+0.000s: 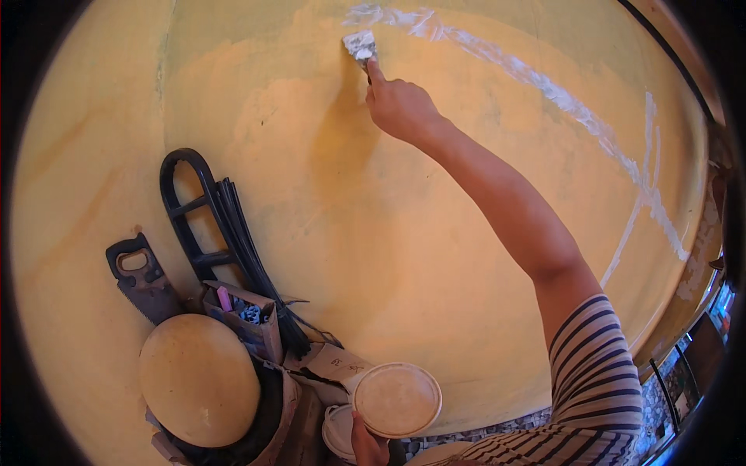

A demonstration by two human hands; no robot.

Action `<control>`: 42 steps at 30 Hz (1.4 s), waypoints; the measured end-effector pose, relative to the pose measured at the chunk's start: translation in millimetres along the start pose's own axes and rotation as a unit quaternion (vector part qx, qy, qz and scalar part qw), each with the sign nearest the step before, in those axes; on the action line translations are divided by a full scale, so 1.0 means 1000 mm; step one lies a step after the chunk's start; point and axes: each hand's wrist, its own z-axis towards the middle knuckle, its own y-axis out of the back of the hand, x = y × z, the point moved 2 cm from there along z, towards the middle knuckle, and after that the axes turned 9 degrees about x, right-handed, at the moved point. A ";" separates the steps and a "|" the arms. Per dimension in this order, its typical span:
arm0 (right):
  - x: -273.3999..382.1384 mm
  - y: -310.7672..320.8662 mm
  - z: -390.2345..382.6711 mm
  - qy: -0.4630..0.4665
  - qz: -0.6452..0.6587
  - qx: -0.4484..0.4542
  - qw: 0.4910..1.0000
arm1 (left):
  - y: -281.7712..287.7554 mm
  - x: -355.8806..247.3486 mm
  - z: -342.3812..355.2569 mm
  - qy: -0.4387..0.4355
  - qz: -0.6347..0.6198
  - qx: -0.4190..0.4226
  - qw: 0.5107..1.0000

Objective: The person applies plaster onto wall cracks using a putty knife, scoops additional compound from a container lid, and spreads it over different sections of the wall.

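Observation:
My right hand is closed around the handle of a putty knife, index finger stretched along it. White filler coats the blade, which is up against or close to the yellow wall; I cannot tell whether it touches. Just above the blade begins a smeared white filler streak, running down to the right. Low in the view, my left hand grips the edge of a round off-white lid, thumb showing and the other fingers hidden. Beneath the lid is part of another round white container.
At lower left, a handsaw and a black looped frame with dark strips lean on the wall. Beside them are a cardboard box of small items and a large round yellowish object. Patterned floor shows below the wall.

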 end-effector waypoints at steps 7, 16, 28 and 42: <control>-0.036 0.027 -0.002 -0.044 0.021 -0.084 0.995 | -0.008 0.001 0.001 0.008 0.010 0.012 1.000; -0.070 0.049 -0.007 -0.063 0.032 -0.090 0.993 | -0.013 0.006 0.004 0.009 0.017 0.014 1.000; -0.067 0.022 -0.042 -0.025 -0.007 -0.065 0.998 | -0.017 0.008 -0.001 0.007 0.027 0.020 0.999; -0.079 -0.002 -0.210 -0.040 0.174 -0.033 0.983 | -0.024 0.011 0.004 -0.010 0.045 0.015 0.999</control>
